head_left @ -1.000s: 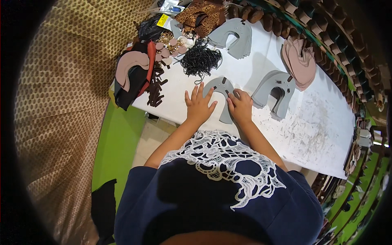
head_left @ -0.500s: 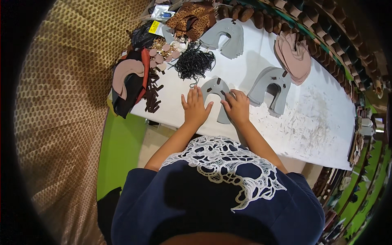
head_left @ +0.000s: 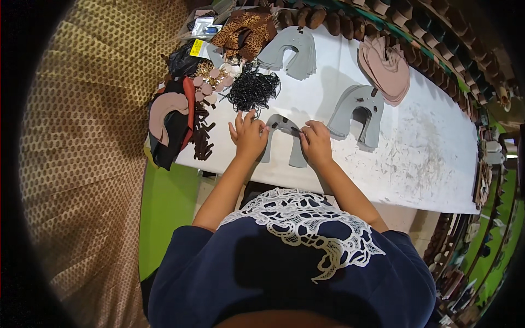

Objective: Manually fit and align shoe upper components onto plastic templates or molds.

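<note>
A grey U-shaped shoe upper (head_left: 296, 156) with small dark brown tabs lies near the table's front edge, its curve pointing away from me. At its left side my left hand (head_left: 250, 139) pinches the edge between thumb and forefinger, the other fingers raised. My right hand (head_left: 318, 143) is closed on the opposite edge, thumb and fingertips together. To the right of that hand sits a stack of similar grey uppers (head_left: 342, 112), with brown tabs on the top one. A tangled heap of black beaded strands (head_left: 252, 90) rests just beyond my left hand.
Another grey stack (head_left: 306, 49) and pink pieces (head_left: 385, 71) lie farther back on the white-covered table (head_left: 421, 147). Dark brown strips (head_left: 202, 134), pink discs (head_left: 206, 88) and leopard-print material (head_left: 246, 33) crowd the left side. Brown shoe forms (head_left: 333, 23) line the far edge.
My left hand has gone from fingers spread beside the upper to pinching its left edge. My right fingers have drawn together on the right edge. The upper's curve now looks flatter and wider.
</note>
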### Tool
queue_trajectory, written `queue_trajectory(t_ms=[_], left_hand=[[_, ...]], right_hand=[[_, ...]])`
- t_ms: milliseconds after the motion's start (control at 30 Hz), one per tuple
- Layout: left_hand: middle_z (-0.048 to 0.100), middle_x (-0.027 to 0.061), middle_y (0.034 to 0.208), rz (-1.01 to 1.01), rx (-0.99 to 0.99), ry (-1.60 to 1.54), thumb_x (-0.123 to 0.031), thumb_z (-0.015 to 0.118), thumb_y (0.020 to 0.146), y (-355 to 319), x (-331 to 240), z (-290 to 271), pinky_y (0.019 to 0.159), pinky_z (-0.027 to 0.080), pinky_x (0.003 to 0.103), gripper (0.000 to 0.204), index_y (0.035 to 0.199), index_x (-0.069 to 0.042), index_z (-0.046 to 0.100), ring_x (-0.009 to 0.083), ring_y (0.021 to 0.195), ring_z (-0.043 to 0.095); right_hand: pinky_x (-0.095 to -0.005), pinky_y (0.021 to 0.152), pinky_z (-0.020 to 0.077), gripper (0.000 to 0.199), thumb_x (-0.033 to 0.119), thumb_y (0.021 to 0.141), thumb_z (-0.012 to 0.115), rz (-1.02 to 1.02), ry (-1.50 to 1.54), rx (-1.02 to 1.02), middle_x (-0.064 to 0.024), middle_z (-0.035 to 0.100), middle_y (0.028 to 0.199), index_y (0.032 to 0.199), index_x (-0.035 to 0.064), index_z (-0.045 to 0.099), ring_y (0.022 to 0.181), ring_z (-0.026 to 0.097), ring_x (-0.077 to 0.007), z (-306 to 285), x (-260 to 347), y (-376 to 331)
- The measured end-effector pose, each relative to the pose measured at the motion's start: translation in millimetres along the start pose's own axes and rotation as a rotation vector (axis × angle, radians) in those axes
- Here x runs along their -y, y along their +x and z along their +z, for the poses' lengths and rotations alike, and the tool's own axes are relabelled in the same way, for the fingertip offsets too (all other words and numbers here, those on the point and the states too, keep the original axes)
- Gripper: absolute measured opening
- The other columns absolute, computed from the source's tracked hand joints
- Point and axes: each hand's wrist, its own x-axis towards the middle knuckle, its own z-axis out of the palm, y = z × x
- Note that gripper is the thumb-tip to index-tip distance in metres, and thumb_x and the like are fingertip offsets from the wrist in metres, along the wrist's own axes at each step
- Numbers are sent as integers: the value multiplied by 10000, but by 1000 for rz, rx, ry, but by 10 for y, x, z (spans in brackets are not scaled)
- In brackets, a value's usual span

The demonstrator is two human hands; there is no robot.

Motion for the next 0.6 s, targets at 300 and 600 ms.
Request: queue_trajectory(t_ms=[300, 600], left_hand=[[497, 71, 1269, 537, 132, -102, -256, 593, 814, 253, -397, -318, 1037, 142, 588, 167, 762, -98, 616, 364, 1276, 304], [511, 48, 1270, 851, 270, -357, -269, 626, 804, 646, -1251, -326, 1040, 193, 527, 157, 781, -119, 663, 373, 1294, 285]], right_hand=[[-390, 827, 418, 140, 139, 773, 672, 51, 101, -196, -130, 574, 1009, 838, 26, 620, 939, 536, -307, -583, -96, -147], [-320, 774, 428, 151, 123, 792, 673, 118, -22, -383, -111, 578, 918, 758, 0, 593, 857, 550, -237, -1621, -338, -216]])
